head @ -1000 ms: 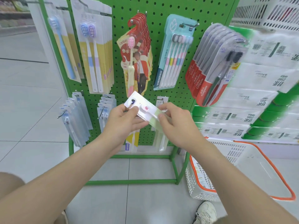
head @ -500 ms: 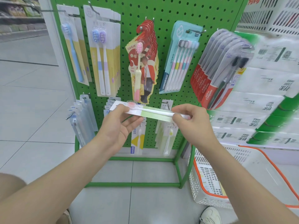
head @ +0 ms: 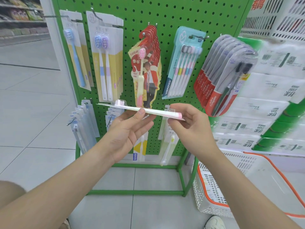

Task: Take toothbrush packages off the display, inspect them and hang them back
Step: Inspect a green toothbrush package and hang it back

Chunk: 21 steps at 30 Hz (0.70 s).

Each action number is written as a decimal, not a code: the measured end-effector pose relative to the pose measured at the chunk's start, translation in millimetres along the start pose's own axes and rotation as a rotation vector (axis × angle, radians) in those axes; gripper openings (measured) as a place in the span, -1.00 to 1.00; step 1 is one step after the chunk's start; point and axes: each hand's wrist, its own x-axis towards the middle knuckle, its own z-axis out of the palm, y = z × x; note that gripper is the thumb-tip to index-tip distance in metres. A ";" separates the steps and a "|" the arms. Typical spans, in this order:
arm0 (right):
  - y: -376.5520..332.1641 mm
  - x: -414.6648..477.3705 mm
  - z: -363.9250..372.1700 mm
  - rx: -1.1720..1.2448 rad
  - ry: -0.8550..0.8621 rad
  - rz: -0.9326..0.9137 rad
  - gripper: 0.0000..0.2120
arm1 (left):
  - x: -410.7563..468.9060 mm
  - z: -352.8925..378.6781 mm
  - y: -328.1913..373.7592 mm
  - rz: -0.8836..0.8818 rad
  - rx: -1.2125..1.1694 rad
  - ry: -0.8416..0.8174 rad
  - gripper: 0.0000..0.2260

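A flat white and pale green toothbrush package (head: pixel 158 111) with a pink brush lies almost level and edge-on between my hands, in front of the green pegboard display (head: pixel 166 15). My left hand (head: pixel 127 131) is under its middle, palm up, thumb pressing on the near edge. My right hand (head: pixel 189 124) pinches the right end, where the pink handle tip shows. The bristle head sticks out to the left, past my left hand.
Other packages hang on hooks: yellow twin packs (head: pixel 107 61), red character packs (head: pixel 146 66), a teal multipack (head: pixel 183 63), red Colgate packs (head: pixel 221 76), blue-grey packs (head: pixel 82 124) lower left. A white basket with an orange rim (head: pixel 244 184) stands at the lower right, under stacked tissue packs (head: pixel 264 113).
The package has been turned from facing me to lying flat and edge-on, and it has risen a little. My left hand opened under it; the view moved closer to the display.
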 end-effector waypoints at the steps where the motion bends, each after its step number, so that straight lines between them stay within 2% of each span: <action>1: 2.2 0.9 -0.1 -0.015 0.012 -0.003 -0.68 | 0.2 0.2 -0.8 -0.003 -0.004 0.005 -0.38; 4: 6.6 2.6 -2.5 -0.038 0.012 -0.007 -0.70 | 0.7 -0.6 -2.5 -0.007 -0.003 0.018 -0.37; 13: 5.6 3.0 -4.8 -0.066 -0.057 -0.005 -0.85 | 4.9 -8.2 -2.5 -0.011 0.092 0.053 -0.57; 21: 4.3 2.7 -5.9 0.079 -0.061 0.198 -0.85 | 4.3 -6.0 -2.1 0.000 0.080 0.089 -0.56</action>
